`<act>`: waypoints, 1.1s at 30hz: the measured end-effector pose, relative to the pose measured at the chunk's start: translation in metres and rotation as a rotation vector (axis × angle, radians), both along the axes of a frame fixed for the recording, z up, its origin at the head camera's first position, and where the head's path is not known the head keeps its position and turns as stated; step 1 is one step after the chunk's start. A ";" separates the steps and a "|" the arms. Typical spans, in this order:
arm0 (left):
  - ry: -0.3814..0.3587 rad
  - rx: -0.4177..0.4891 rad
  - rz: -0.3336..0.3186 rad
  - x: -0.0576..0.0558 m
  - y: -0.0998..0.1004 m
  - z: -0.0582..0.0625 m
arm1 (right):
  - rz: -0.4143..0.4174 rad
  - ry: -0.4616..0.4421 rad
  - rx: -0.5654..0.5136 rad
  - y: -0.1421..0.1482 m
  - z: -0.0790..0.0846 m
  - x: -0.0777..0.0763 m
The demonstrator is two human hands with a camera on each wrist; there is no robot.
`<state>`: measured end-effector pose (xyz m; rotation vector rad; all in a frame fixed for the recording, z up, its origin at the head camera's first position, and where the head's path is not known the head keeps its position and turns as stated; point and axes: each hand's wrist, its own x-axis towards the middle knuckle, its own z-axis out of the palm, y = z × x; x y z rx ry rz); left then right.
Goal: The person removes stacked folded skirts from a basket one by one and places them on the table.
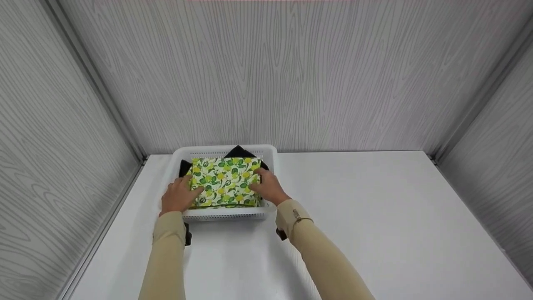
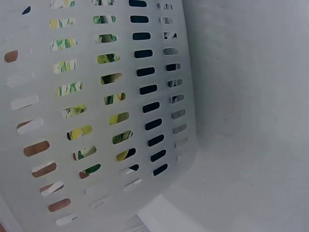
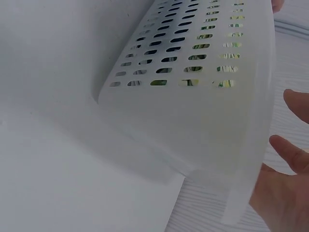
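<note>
A folded cloth (image 1: pixel 227 179) with a yellow and green lemon print lies in a white plastic basket (image 1: pixel 225 213). In the head view my left hand (image 1: pixel 178 196) grips the cloth's left side, thumb over the top; its far fingers are hidden. My right hand (image 1: pixel 270 186) is at the right side, its fingertips and thumb spread apart at the cloth's edge. Corners of black material (image 1: pixel 239 151) stick out beneath the cloth. Skin and the print show through the slots of the basket wall (image 2: pixel 96 193). In the right wrist view, spread fingers (image 3: pixel 292 152) appear beyond the rim.
The basket stands on a white table (image 1: pixel 354 216), close to the grey wood-grain back wall (image 1: pixel 291 75). Similar panels enclose the left and right sides. Table surface extends to the right of the basket and in front of it.
</note>
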<state>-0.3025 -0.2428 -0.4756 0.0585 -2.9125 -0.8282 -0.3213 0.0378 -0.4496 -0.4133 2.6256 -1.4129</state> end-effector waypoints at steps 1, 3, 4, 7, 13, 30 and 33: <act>-0.007 0.002 0.002 0.000 0.000 0.000 | -0.008 -0.013 0.002 -0.002 0.000 0.000; -0.019 0.005 0.007 0.000 -0.001 0.000 | -0.027 -0.044 -0.001 -0.006 -0.002 0.001; -0.020 0.004 0.008 0.000 -0.001 0.000 | -0.034 -0.058 -0.009 -0.007 -0.002 0.002; 0.007 -0.014 0.006 -0.001 0.001 -0.001 | -0.054 -0.101 -0.048 -0.010 -0.004 0.003; -0.006 0.038 -0.010 -0.004 0.003 0.001 | -0.081 -0.160 -0.121 -0.014 -0.006 0.003; -0.231 0.167 -0.002 -0.007 0.006 0.006 | -0.116 -0.285 -0.214 -0.018 -0.021 -0.005; -0.227 0.175 -0.007 -0.006 0.005 0.008 | -0.104 -0.276 -0.233 -0.019 -0.022 -0.006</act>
